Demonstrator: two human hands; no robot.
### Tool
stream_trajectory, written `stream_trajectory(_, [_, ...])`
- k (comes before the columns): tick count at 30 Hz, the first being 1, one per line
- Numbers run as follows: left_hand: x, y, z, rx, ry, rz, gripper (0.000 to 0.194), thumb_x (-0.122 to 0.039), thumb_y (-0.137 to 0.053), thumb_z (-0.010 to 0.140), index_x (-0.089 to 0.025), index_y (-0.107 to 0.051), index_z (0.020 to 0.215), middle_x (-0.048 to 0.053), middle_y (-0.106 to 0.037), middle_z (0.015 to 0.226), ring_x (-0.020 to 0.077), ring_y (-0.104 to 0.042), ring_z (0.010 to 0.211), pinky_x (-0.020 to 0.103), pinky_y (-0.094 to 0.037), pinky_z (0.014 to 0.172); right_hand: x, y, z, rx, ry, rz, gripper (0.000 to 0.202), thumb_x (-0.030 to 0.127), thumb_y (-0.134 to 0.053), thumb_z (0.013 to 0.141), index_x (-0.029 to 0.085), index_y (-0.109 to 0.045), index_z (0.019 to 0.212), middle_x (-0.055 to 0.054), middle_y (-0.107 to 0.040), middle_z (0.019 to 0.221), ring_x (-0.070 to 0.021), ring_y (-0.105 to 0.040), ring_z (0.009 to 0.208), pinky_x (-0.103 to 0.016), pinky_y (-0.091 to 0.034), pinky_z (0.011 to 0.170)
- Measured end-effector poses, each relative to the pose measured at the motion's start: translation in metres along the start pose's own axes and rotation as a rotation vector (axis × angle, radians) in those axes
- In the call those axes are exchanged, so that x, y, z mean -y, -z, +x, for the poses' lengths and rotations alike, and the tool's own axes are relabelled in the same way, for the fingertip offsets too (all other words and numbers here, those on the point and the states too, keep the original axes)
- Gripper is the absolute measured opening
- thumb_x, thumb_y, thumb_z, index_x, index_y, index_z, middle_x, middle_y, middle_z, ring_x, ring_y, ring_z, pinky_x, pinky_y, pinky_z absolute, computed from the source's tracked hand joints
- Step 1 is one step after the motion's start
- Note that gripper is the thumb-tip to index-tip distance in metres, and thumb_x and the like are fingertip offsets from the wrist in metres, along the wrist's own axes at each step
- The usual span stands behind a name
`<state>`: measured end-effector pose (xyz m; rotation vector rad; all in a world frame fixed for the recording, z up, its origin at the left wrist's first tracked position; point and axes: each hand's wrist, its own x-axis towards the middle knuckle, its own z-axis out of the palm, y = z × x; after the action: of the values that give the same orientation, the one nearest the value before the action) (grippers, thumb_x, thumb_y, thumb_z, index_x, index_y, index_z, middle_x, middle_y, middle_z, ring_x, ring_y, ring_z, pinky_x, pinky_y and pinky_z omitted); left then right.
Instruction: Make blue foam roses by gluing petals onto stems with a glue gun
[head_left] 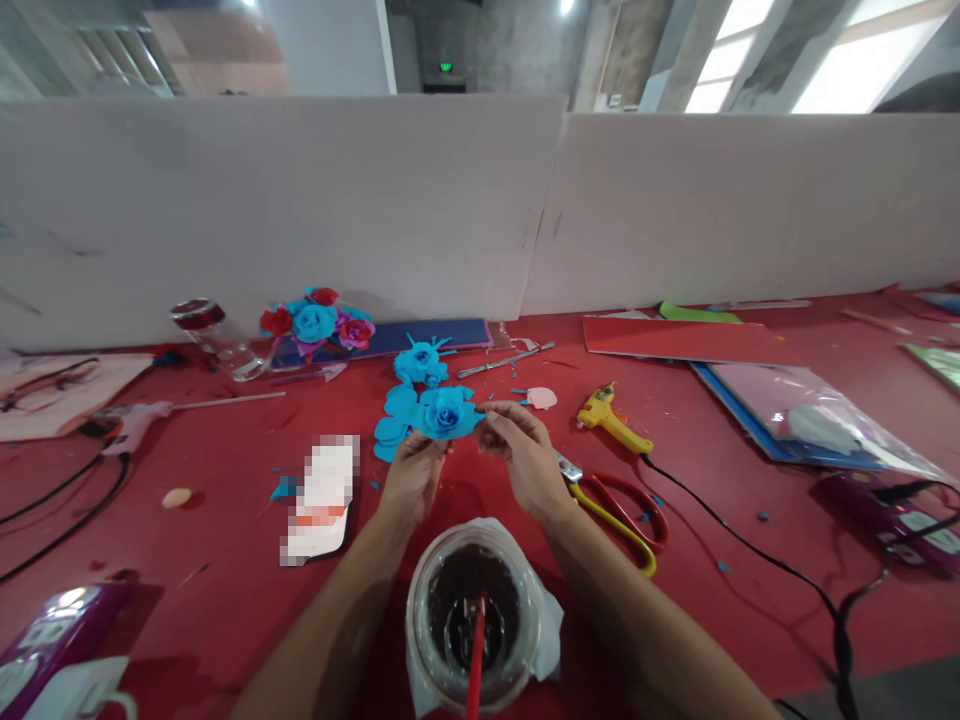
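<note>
A blue paper flower [446, 413] with a curled centre is held up over the red table. My left hand [416, 470] is closed on it from below, at its left side. At the flower's right edge, the fingers of my right hand [517, 440] pinch a petal. Just behind and to the left lie several loose blue petals [391, 436] and a second blue flower piece [420, 362] with thin strips sticking out. Scissors [611, 505] with red and yellow handles rest beside my right wrist. Between my forearms stands a clear cup [420, 610] of dark drink with a red straw.
A yellow glue gun [611, 420] with a black cord lies on the right. Another glue gun [135, 428], a phone [324, 500], a jar [221, 340] and a flower bouquet [319, 322] are on the left. Power strips [892, 520] and coloured sheets [675, 340] sit farther right. A white partition [285, 200] stands behind.
</note>
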<state>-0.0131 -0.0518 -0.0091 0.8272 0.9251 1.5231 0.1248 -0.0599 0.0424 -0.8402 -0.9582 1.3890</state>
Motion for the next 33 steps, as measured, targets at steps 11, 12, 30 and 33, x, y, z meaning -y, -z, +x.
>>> stream_trajectory(11, [0.001, -0.003, 0.001, -0.031, -0.059, -0.152, 0.017, -0.028, -0.083, 0.058, -0.021, -0.071, 0.068, 0.001, -0.073, 0.076, 0.0163, -0.064, 0.078, 0.030, -0.049, 0.081, -0.008, 0.002, 0.000, -0.036, -0.003, -0.049, 0.019, 0.037, -0.069, 0.073, 0.020, -0.061, 0.070, 0.002, -0.062, 0.062, -0.0104, -0.052, 0.055, -0.023, -0.040, 0.056])
stream_trajectory(12, [0.000, -0.003, 0.001, -0.064, -0.045, -0.193, 0.017, -0.026, -0.084, 0.057, -0.020, -0.070, 0.065, 0.001, -0.072, 0.074, 0.0152, -0.064, 0.076, 0.029, -0.049, 0.081, -0.008, 0.004, 0.002, -0.087, 0.010, -0.042, 0.020, 0.038, -0.068, 0.073, 0.020, -0.060, 0.069, 0.003, -0.060, 0.058, -0.0103, -0.050, 0.053, -0.023, -0.038, 0.054])
stream_trajectory(30, [-0.003, -0.004, -0.004, 0.114, 0.034, -0.106, 0.012, -0.030, -0.080, 0.062, -0.025, -0.070, 0.065, 0.002, -0.071, 0.072, 0.0217, -0.065, 0.083, 0.033, -0.051, 0.077, -0.009, 0.006, 0.004, 0.009, 0.073, -0.148, 0.021, 0.034, -0.054, 0.080, 0.020, -0.061, 0.065, 0.002, -0.050, 0.058, -0.0130, -0.042, 0.057, -0.027, -0.033, 0.056])
stream_trajectory(33, [-0.007, -0.005, -0.007, 0.132, 0.023, -0.031, 0.014, -0.029, -0.080, 0.060, -0.020, -0.070, 0.064, 0.003, -0.070, 0.070, 0.0204, -0.063, 0.076, 0.033, -0.050, 0.076, -0.009, 0.004, 0.004, 0.025, 0.029, -0.127, 0.032, 0.046, -0.052, 0.083, 0.021, -0.058, 0.064, -0.001, -0.054, 0.062, -0.0148, -0.046, 0.059, -0.027, -0.037, 0.057])
